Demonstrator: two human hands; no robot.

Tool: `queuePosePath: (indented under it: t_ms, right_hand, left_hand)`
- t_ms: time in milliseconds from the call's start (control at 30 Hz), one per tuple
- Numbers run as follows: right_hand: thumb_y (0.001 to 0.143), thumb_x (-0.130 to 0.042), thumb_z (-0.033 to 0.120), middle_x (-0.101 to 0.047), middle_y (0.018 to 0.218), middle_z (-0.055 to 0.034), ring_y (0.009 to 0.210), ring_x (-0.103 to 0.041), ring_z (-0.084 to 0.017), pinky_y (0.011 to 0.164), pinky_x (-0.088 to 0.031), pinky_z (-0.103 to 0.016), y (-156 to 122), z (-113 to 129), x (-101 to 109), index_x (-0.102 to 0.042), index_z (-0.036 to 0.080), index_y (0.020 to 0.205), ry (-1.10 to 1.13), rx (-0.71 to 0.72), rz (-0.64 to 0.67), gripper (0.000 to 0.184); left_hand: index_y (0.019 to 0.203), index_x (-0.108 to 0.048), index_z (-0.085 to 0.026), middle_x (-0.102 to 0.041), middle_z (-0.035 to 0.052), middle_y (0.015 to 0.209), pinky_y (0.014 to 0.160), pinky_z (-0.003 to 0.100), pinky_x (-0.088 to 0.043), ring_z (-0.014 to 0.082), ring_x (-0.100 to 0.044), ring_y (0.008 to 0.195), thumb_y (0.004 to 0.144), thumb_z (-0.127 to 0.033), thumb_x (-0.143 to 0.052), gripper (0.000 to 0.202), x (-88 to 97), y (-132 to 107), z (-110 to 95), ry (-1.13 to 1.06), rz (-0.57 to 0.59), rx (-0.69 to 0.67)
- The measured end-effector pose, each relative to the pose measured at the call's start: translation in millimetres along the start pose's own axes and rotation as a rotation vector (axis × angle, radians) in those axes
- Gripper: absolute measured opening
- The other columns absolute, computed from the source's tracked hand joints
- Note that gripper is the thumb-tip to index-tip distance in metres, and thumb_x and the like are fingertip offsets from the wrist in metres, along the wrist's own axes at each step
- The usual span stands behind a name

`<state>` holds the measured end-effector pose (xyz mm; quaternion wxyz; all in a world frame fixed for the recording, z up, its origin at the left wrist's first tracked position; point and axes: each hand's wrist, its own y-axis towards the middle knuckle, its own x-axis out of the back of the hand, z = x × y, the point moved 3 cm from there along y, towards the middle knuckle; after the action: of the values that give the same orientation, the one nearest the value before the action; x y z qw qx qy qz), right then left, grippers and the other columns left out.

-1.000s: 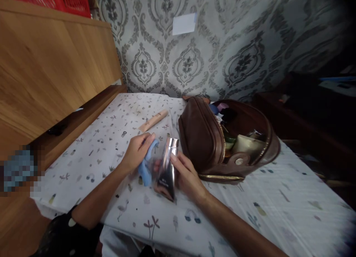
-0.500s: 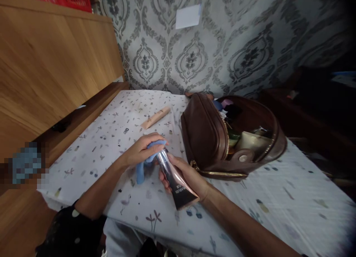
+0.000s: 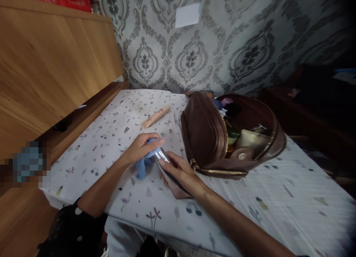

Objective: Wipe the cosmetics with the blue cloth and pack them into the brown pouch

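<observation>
Snugly, left hand (image 3: 141, 150) closed on blue cloth (image 3: 141, 168); right hand (image 3: 182, 171) curled around silver tube (image 3: 161, 155).

No legible text in view.
Pale beige plastic tube (image 3: 155, 117) carries print too small to read; silver-capped flat pink squeeze tube (image 3: 175, 189) shows no readable label.

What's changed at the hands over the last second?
The right hand has tipped the silver-capped cosmetic tube over flatter, its cap now against the blue cloth held in the left hand. Nothing was let go. The brown leather pouch and beige tube stayed put.
</observation>
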<state>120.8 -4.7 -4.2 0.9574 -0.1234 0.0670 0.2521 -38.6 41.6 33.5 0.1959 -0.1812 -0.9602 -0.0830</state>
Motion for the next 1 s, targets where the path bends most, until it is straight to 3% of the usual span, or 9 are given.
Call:
queuePosePath:
  t_ms: [167, 400, 500, 633, 733, 800, 900, 1000]
  right_hand:
    - [0.063, -0.082, 0.063, -0.063, 0.064, 0.0055, 0.05, -0.06, -0.013, 0.048, -0.046, -0.024, 1, 5, 1, -0.055, 0.022, 0.095, 0.178, -0.027, -0.029, 0.058]
    - [0.067, -0.084, 0.053, -0.071, 0.07, -0.0008, 0.06, -0.069, -0.016, 0.057, -0.052, -0.024, -1, 5, 3, -0.058, 0.02, 0.093, 0.398, -0.064, -0.007, 0.05]
    - [0.069, -0.083, 0.051, -0.071, 0.073, -0.0021, 0.06, -0.07, -0.017, 0.058, -0.054, -0.025, -2, 5, 2, -0.059, 0.019, 0.095, 0.477, -0.071, 0.04, 0.048]
    - [0.069, -0.084, 0.051, -0.07, 0.071, -0.0004, 0.061, -0.07, -0.017, 0.056, -0.053, -0.024, -1, 3, 0, -0.058, 0.019, 0.096, 0.416, -0.058, 0.067, 0.048]
    - [0.065, -0.086, 0.051, -0.068, 0.068, 0.0019, 0.06, -0.07, -0.016, 0.055, -0.052, -0.023, 1, 0, 1, -0.057, 0.02, 0.097, 0.362, -0.07, 0.064, 0.053]
    - [0.065, -0.086, 0.052, -0.069, 0.069, 0.001, 0.059, -0.07, -0.016, 0.054, -0.052, -0.023, 1, -1, 1, -0.057, 0.02, 0.097, 0.358, -0.072, 0.064, 0.054]
    - [0.068, -0.084, 0.051, -0.071, 0.071, -0.0011, 0.059, -0.069, -0.016, 0.054, -0.051, -0.022, 0, 1, 2, -0.058, 0.019, 0.095, 0.393, -0.062, 0.055, 0.049]
    - [0.07, -0.083, 0.049, -0.071, 0.071, -0.0017, 0.058, -0.069, -0.016, 0.053, -0.051, -0.022, -1, 3, 2, -0.057, 0.019, 0.091, 0.455, -0.065, 0.04, 0.044]
  left_hand:
    - [0.098, -0.069, -0.019, -0.065, 0.0031, 0.088, 0.067, 0.024, -0.047, 0.014, -0.058, 0.075, 0.087, -0.049, -0.064, 0.033, 3.7, 0, 0, -0.113, -0.009, -0.003]
    - [0.119, -0.069, -0.022, -0.069, 0.0086, 0.11, 0.081, 0.031, -0.053, 0.0216, -0.066, 0.091, 0.085, -0.048, -0.065, 0.043, 11.7, -4, -1, -0.318, 0.104, -0.027]
    - [0.125, -0.066, -0.022, -0.069, 0.0083, 0.109, 0.083, 0.032, -0.052, 0.0237, -0.067, 0.094, 0.081, -0.048, -0.069, 0.051, 14.9, -5, 0, -0.327, 0.147, -0.021]
    - [0.101, -0.07, -0.018, -0.067, 0.0036, 0.084, 0.065, 0.026, -0.048, 0.0174, -0.061, 0.072, 0.078, -0.06, -0.069, 0.048, 14.5, -1, 4, -0.202, 0.071, -0.034]
    - [0.08, -0.064, -0.017, -0.054, -0.0019, 0.064, 0.057, 0.024, -0.041, 0.0121, -0.049, 0.057, 0.086, -0.071, -0.052, 0.056, 10.9, 4, 6, -0.105, 0.013, -0.069]
    - [0.076, -0.063, -0.017, -0.054, -0.0011, 0.064, 0.061, 0.025, -0.043, 0.0127, -0.05, 0.059, 0.091, -0.072, -0.04, 0.062, 11.1, 5, 7, -0.06, -0.042, -0.091]
    - [0.094, -0.07, -0.019, -0.067, 0.0039, 0.083, 0.071, 0.028, -0.048, 0.0175, -0.06, 0.074, 0.095, -0.068, -0.037, 0.059, 16.1, 5, 6, -0.054, -0.079, -0.092]
    - [0.12, -0.068, -0.025, -0.07, 0.0068, 0.106, 0.081, 0.031, -0.051, 0.0215, -0.065, 0.09, 0.095, -0.061, -0.045, 0.05, 20.6, 1, 1, -0.085, 0.024, -0.092]
